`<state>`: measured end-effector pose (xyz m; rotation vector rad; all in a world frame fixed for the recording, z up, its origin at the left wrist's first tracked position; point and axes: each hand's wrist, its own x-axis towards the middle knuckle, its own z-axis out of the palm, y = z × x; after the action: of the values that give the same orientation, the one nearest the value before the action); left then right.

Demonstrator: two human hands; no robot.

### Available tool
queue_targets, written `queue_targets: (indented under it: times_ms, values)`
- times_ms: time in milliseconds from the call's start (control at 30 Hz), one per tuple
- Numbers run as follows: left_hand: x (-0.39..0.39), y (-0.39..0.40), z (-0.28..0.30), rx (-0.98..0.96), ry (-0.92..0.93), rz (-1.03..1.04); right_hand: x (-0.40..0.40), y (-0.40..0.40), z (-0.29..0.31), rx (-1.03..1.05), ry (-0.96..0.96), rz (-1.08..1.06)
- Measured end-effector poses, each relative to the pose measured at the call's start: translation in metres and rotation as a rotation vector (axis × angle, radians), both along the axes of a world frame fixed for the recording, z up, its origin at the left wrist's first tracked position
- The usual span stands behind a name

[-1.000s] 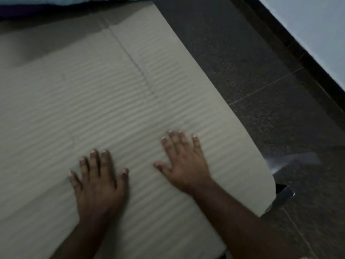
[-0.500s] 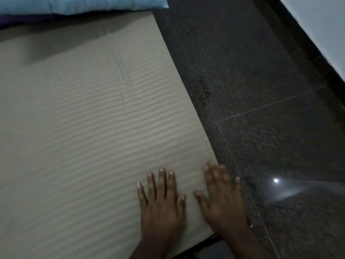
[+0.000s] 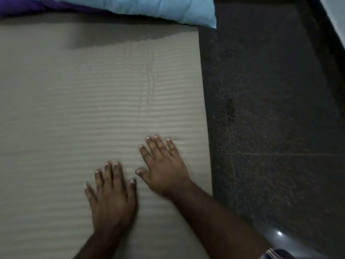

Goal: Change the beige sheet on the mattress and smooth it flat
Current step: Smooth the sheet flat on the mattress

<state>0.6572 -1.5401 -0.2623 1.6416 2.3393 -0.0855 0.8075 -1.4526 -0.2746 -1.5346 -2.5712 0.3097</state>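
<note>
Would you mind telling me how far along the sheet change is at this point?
Done, as far as shown: the beige sheet is spread over the mattress, reaching its floor-side edge. In hand: the left hand and right hand lie flat on it, fingers spread, smoothing. Left: a lengthwise crease runs up toward the light blue pillow, and fine ripples cross the fabric. The areas outside the frame cannot be judged.

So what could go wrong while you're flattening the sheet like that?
Both hands, left hand and right hand, press flat on the beige sheet. Pushing toward the pillow might deepen the crease ahead. The right hand is near the mattress edge, so it could slip onto the dark floor.
</note>
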Motion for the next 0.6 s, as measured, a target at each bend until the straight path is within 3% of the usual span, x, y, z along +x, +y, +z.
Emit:
queue_targets:
  times_ms: [233, 400, 533, 600]
  values:
    - [0.115, 0.028, -0.002, 0.035, -0.024, 0.203, 0.127, 0.058, 0.003, -0.096, 0.006, -0.338]
    - [0.163, 0.089, 0.005, 0.082, -0.043, 0.077, 0.162, 0.08, 0.032, -0.096, 0.105, -0.233]
    - [0.204, 0.136, 0.001, 0.105, -0.074, 0.151, 0.186, 0.094, 0.038, -0.11, 0.151, -0.213]
    - [0.239, 0.139, 0.0, 0.113, -0.041, -0.073, 0.189, 0.103, 0.039, -0.125, 0.155, -0.214]
